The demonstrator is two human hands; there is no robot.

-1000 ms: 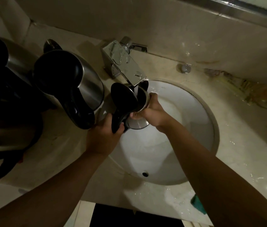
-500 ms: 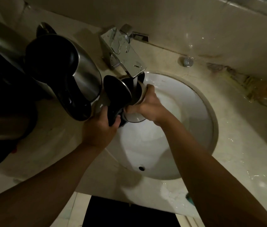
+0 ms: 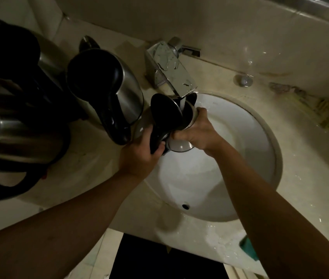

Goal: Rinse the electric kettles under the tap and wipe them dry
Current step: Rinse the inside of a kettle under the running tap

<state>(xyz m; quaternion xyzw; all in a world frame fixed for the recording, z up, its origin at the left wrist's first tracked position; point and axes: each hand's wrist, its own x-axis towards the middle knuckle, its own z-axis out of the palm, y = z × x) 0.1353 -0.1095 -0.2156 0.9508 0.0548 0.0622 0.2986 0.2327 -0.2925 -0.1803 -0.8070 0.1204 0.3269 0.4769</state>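
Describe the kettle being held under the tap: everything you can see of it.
The kettle is small, with a shiny steel body, a black handle and a black lid hinged open. It hangs tilted over the white basin, its mouth under the chrome tap, water running in. The left hand grips the handle; the right hand holds the body.

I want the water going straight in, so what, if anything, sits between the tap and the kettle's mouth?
Nothing visible does. The kettle, gripped by the left hand and right hand, sits under the tap with its lid swung open to the left, clear of the stream.
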